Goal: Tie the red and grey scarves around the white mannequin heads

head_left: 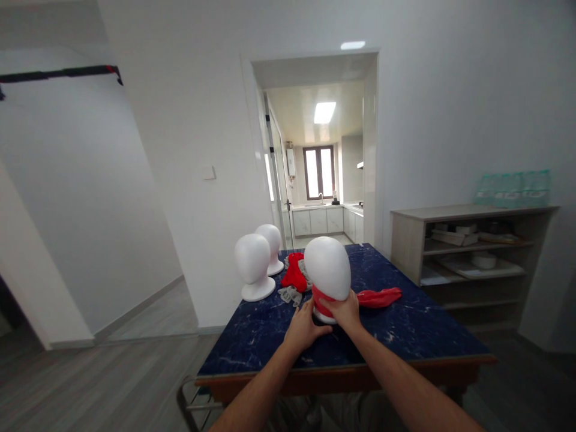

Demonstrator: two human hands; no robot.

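heads of white foam stand on the left of the blue table. left hand lies curled at the base of the near head. right hand grips the red cloth round its neck. a shelf stands far right.

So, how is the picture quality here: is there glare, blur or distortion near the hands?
Head view: the ceiling lights in the far kitchen are blown out to white; walls and doorway lean outward from wide-angle distortion; the nearest white foam head is bright with little surface detail; the left hand and right hand at its red-wrapped neck look slightly soft; the blue table shows no strong glare.
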